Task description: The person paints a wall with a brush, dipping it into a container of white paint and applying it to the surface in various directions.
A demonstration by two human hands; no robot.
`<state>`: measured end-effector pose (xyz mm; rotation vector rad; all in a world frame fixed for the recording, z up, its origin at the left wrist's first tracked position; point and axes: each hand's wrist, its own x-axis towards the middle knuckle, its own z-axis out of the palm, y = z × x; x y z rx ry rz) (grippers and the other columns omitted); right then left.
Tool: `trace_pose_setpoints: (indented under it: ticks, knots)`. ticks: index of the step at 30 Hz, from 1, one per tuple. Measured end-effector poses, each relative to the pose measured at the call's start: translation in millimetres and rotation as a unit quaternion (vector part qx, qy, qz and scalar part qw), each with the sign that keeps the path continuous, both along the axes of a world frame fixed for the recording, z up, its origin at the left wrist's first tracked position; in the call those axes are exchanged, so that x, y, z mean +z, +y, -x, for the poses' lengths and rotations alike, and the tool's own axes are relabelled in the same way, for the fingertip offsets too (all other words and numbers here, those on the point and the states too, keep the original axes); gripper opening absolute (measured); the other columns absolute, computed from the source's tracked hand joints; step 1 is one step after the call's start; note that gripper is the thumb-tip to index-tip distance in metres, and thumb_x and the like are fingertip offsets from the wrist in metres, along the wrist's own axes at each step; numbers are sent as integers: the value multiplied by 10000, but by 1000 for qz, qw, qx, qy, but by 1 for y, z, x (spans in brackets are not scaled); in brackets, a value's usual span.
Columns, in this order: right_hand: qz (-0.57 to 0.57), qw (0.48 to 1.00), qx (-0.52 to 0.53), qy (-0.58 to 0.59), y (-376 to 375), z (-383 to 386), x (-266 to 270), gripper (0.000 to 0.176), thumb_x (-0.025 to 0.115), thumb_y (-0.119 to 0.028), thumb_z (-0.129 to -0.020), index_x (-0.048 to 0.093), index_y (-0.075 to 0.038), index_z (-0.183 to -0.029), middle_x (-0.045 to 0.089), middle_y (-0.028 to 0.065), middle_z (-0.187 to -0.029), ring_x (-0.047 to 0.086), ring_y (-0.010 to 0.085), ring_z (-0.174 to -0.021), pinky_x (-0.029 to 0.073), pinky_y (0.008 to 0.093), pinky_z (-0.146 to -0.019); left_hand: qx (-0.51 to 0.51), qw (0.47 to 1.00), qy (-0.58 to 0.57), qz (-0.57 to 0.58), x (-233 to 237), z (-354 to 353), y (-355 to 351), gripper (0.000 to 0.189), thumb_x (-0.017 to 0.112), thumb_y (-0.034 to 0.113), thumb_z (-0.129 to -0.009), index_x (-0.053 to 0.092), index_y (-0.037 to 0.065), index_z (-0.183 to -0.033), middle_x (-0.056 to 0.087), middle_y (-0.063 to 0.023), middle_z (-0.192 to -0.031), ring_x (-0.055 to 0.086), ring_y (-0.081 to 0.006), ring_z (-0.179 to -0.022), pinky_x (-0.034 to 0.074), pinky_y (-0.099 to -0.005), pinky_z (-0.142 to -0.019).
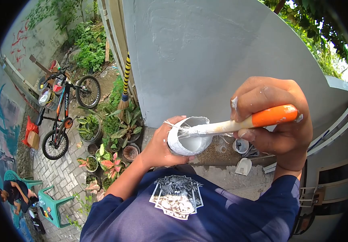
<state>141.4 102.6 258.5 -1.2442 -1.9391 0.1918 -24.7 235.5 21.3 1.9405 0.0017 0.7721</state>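
Observation:
My left hand is wrapped round a paint cup in front of my chest, its rim and inside coated in white. Between the thumb and fingers of my right hand is a paintbrush with an orange-tipped, paint-smeared handle. The brush lies nearly level, its splayed white bristles over the mouth of the cup at the left rim. White paint shows inside the cup, and dabs of it stick to my right fingers.
A grey wall rises ahead. Potted plants, a broom and a bicycle stand to the left. A person sits by a green plastic table at lower left. A white container rests on the ground to the right.

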Motion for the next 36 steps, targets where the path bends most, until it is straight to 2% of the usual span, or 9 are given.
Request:
trace_pose_setpoints:
  ticks: [2,4,11,13,17,19,32,34,36]
  knots:
    - [9,1000,-3,-20,4,-2,-2,258,816,-150,-651,666,-25,-821,652,101,-728,654,223,-663,516,309,-598,3,1000,-4,-2,1,-1,0,970,933,290,-581,475,-24,-1375,568,-193,-1344,596,-333,-1230,461,-417,-1052]
    - [40,999,7,-6,8,-3,-6,254,817,-113,-655,671,-24,-843,659,82,-749,661,237,-707,513,317,-636,-13,997,-7,75,2,-2,-2,975,932,291,-581,464,-15,-1380,567,-188,-1345,600,-327,-1227,467,-413,-1047]
    - [105,994,34,-9,25,-12,-13,194,783,-35,-728,669,-21,-884,678,88,-845,680,244,-771,523,328,-654,-11,998,-10,53,6,-7,6,1005,933,287,-575,436,21,-1407,589,-176,-1312,623,-331,-1193,485,-415,-1027]
    - [117,990,81,-27,29,-13,-12,196,706,16,-810,645,15,-996,661,114,-919,694,224,-748,602,298,-615,-11,998,-9,58,8,-9,8,1003,933,286,-577,436,28,-1409,594,-176,-1302,626,-335,-1188,487,-420,-1025]
    - [128,988,83,-31,34,-16,-19,202,703,12,-815,642,11,-1008,660,110,-926,693,219,-748,600,292,-607,-13,998,-18,66,6,-12,10,1007,934,288,-578,433,28,-1412,590,-175,-1305,627,-336,-1185,492,-419,-1016]
    - [121,989,82,-24,35,-19,-19,216,707,11,-811,641,8,-1016,663,105,-929,692,221,-744,596,292,-605,-16,998,-13,52,6,-12,12,1053,968,240,-562,394,47,-1423,569,-108,-1307,564,-222,-1238,436,-389,-1061]
    - [95,993,51,-39,45,-27,-19,232,720,10,-791,652,2,-1012,668,90,-940,681,203,-738,607,281,-625,-9,999,-8,40,9,-19,24,1061,968,256,-564,390,49,-1430,575,-112,-1307,585,-227,-1215,459,-389,-1041]
    - [127,988,65,-59,48,-29,-23,241,717,19,-788,649,0,-1018,666,92,-941,679,201,-738,608,279,-633,-5,998,-29,51,9,-22,25,989,925,258,-578,436,32,-1408,596,-176,-1302,631,-329,-1185,497,-413,-1011]
    - [105,991,62,-54,46,-30,-17,244,715,13,-790,647,-3,-1023,666,92,-940,678,201,-737,596,283,-622,-5,998,-21,57,10,-22,26,992,928,258,-577,435,31,-1407,592,-175,-1308,628,-329,-1191,496,-414,-1014]
